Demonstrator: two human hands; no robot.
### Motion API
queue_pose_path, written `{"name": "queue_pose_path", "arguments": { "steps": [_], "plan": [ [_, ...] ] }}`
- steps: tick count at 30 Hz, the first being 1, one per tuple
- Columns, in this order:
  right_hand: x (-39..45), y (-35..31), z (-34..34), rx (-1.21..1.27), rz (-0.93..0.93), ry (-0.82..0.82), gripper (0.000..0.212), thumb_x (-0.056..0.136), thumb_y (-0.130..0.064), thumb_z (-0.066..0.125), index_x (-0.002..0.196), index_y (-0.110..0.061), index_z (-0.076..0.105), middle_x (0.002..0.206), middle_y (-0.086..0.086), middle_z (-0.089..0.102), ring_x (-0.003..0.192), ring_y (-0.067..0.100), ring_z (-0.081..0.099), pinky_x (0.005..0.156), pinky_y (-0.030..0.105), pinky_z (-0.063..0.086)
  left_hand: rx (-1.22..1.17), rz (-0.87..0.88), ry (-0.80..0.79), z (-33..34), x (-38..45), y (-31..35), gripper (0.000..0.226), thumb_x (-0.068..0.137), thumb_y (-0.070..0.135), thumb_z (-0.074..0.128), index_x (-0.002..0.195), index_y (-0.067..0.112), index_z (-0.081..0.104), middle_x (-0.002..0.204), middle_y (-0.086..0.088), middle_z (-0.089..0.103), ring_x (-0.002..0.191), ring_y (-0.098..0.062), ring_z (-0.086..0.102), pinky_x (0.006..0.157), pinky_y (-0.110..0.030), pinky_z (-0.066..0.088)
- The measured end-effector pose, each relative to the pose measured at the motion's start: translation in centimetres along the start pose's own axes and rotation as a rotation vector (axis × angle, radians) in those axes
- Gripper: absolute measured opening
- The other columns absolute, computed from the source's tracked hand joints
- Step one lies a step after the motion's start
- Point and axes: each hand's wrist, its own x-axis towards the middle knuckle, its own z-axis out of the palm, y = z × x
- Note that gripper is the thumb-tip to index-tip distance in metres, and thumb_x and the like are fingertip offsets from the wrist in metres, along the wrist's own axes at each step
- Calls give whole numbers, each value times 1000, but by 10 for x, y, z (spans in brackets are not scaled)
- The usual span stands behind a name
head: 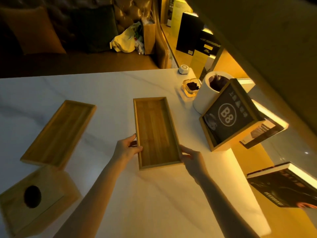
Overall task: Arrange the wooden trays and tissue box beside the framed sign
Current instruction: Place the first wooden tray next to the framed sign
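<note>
**Tray held two-handed beside the sign**

The left hand (127,148) and right hand (190,158) pinch the near corners of the middle tray (157,133), probably to square it beside the sign (228,115) at 3 o'clock. The second tray (59,133) lies at 9 o'clock, the tissue box (36,200) at 8, both untouched. The sign reads "B8"; its other characters are too blurred to read.

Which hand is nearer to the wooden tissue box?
Left. The left hand grips the middle tray's left edge, up and right of the tissue box; the right hand holds the tray's opposite corner, farther away.
</note>
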Motion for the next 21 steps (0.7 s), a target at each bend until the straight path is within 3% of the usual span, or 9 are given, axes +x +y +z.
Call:
{"name": "queue_pose_path", "arguments": {
  "steps": [7,11,16,21],
  "plan": [
    [17,11,-18,58,34,11,35,93,2,41,124,-7,54,113,0,53,102,17,49,83,29,45,43,6,-51,24,19,21,55,80,3,59,131,9,39,132,-15,52,117,-33,52,98,-45,46],
    [34,19,-27,51,34,49,35,93,3,40,121,-8,57,108,-2,52,111,24,50,83,29,45,55,8,-98,40,37,31,53,80,0,58,130,8,41,130,-18,53,116,-33,53,98,-45,46],
    [59,30,-31,33,88,87,35,92,2,43,121,-10,58,129,6,54,122,28,47,94,35,45,47,-29,-121,55,60,38,51,80,-3,57,128,7,43,127,-18,56,113,-33,55,95,-41,46],
    [74,41,-31,16,107,134,36,89,2,48,123,-10,56,134,9,53,125,28,45,102,42,44,55,-50,-126,65,77,39,51,80,-4,57,128,6,43,126,-19,56,113,-33,55,97,-42,45]
  ]
}}
